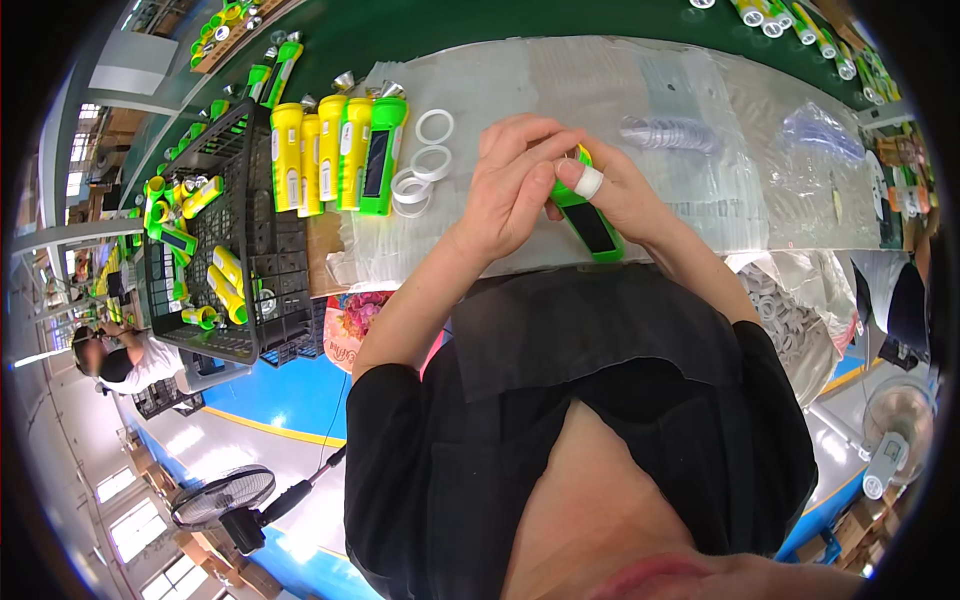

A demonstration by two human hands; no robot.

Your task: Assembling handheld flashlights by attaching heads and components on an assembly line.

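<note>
Black sleeves and bare forearms fill the lower middle of the view, and both hands are raised together over a table covered in clear plastic sheet (640, 90). A green torch (590, 225) is held between the hands, above the near edge of the sheet, with its dark panel turned up and its near end pointing toward the person. The left hand (515, 185) is curled over the torch's far end, fingers closed on it from the left. The right hand (625, 195) is closed on the same end from the right, and a white ring (589, 182) is seen on one of its fingers, pressed against the torch.

Just left of the hands, loose white rings (425, 160) are scattered on the sheet, some overlapping. Beside them, a row of finished torches (335, 155) is laid side by side, three yellow and one green, with silver heads pointing away. Further left, a black crate (255, 250) is seen with more green and yellow torch parts (190, 215) inside and around it. To the right of the hands, a stack of clear lenses (665, 132) rests on the sheet, and beyond it a crumpled clear bag (820, 135). At the lower right, an open bag of white rings (785, 315) is propped beside the table. A floor fan (225, 495) stands below left.
</note>
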